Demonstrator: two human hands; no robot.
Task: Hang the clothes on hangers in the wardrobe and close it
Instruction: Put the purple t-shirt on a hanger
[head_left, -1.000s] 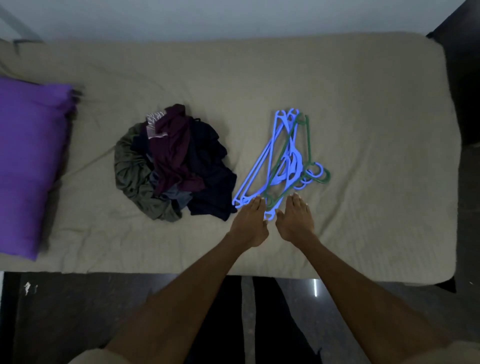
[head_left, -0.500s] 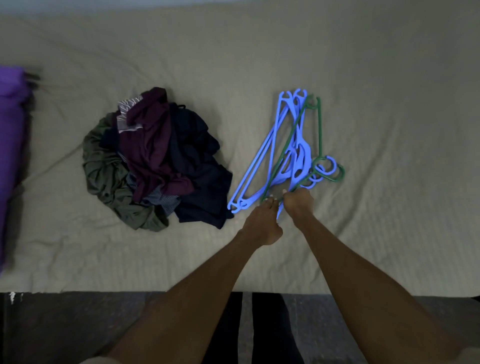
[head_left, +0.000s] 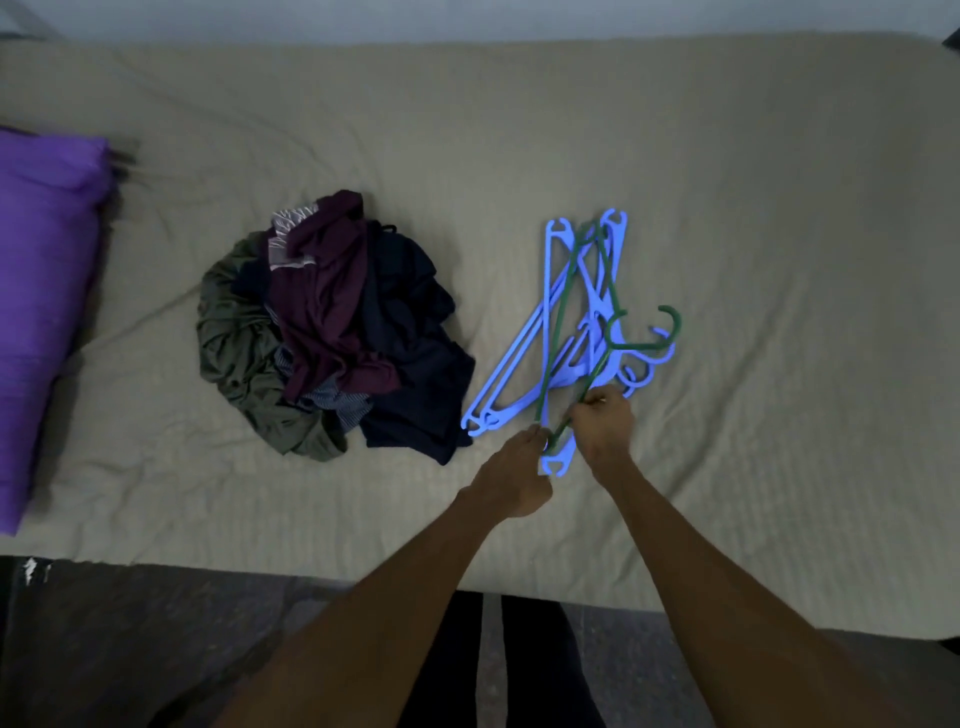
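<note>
A purple pillow (head_left: 44, 312) lies at the far left of the bed (head_left: 779, 208), well apart from the work. Next comes the heap of clothes (head_left: 332, 332), olive, maroon and dark blue pieces bundled together on the sheet, none yet on a hanger. Just beside it, to the right, lies the pile of blue hangers (head_left: 550, 332), with a green hanger (head_left: 566, 312) crossed among them, hooks pointing right.

The left hand (head_left: 511, 480) has its fingers pinched on the near corner of the green hanger, probably to steady it. The right hand (head_left: 602, 421) has its fingers curled round the same hanger's arm a little farther along, likely to work it free of the tangled blue ones. The wardrobe is not in view, so hanging looks some way off.
</note>
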